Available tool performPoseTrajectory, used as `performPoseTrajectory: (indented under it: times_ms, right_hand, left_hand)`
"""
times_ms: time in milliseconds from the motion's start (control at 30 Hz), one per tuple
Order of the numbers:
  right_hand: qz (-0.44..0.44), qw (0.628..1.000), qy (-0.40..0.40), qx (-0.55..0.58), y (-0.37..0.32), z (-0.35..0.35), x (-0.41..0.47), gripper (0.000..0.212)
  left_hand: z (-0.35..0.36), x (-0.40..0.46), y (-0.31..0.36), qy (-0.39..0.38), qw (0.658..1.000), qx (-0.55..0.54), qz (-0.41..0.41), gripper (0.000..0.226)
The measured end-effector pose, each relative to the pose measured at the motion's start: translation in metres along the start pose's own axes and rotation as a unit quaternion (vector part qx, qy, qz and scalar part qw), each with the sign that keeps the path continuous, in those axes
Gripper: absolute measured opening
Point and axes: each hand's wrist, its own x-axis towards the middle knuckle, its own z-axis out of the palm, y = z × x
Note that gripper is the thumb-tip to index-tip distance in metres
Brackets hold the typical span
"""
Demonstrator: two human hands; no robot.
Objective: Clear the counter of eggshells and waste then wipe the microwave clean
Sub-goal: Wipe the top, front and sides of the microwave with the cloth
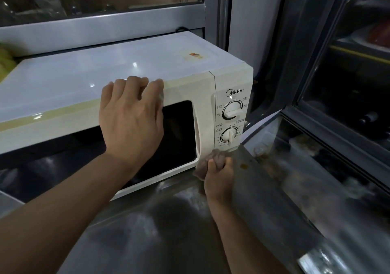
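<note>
The steel counter (168,231) shows no eggshells or waste in the stretch visible, so the clearing looks done, though smears near the right window edge are too blurred to judge. The white microwave (118,67) stands at the far left of it, door closed, so nothing inside can be seen; a brownish stain remains on its top. The left hand (132,117) braces its top front edge, fingers curled over. The right hand (219,174) clamps a crumpled cloth (207,160) against the lower front corner, mid-wipe
</note>
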Motion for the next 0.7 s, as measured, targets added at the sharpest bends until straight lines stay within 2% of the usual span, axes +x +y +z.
performPoseTrajectory:
  times_ms: [67,167,233,300,467,600,700]
  right_hand:
    - [0.016,1.000,0.019,0.008,-0.001,0.001,0.002,0.014]
    - [0.042,0.993,0.106,-0.021,-0.009,-0.008,0.033,0.021]
    - [0.074,0.990,0.120,-0.017,-0.012,-0.012,0.051,0.023]
    - [0.086,0.991,0.098,-0.015,-0.013,-0.010,0.051,0.020]
    - [0.037,0.999,0.011,-0.016,-0.011,-0.003,0.018,0.010]
    - [0.003,0.992,-0.088,-0.091,-0.014,-0.037,0.012,0.008]
    - [-0.063,0.978,-0.072,-0.184,-0.025,-0.073,0.018,0.007]
  left_hand:
    - [0.000,0.000,-0.002,0.000,1.000,0.001,0.006,0.028]
    - [0.001,0.000,-0.004,0.002,1.000,0.006,0.017,0.027]
    - [0.002,0.000,-0.003,0.007,1.000,0.006,0.017,0.027]
    - [0.003,0.000,-0.002,0.010,1.000,0.006,0.015,0.027]
    - [0.000,0.000,-0.001,-0.005,1.000,0.010,0.005,0.029]
    - [-0.005,0.000,0.000,-0.033,0.999,0.020,-0.001,0.031]
    - [-0.008,0.001,0.002,-0.054,0.998,0.021,-0.014,0.031]
